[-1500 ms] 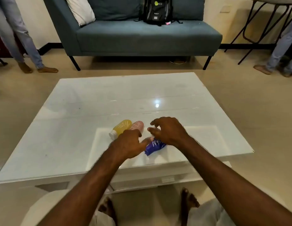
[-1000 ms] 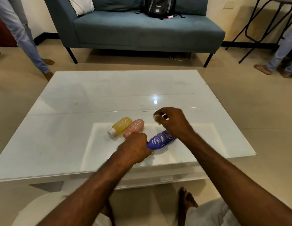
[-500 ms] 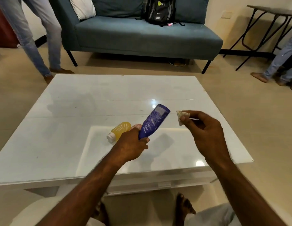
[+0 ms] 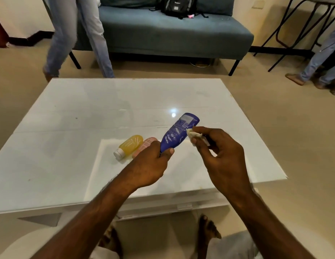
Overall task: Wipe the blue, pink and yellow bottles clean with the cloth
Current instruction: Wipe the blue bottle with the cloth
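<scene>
Left hand [image 4: 150, 165] grips blue bottle [image 4: 178, 132] by its lower end above the tabletop [image 4: 69, 128], right hand [image 4: 219, 152] fingers pinching cloth [image 4: 193, 135] against it; best to rub full length, rotating bottle.

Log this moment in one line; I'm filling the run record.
left hand: holds blue bottle tilted | right hand: cloth against it | yellow bottle, pink bottle: lying on table

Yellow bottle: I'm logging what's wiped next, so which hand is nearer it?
Left. The left hand is just right of the yellow bottle; the right hand is farther right.
</scene>
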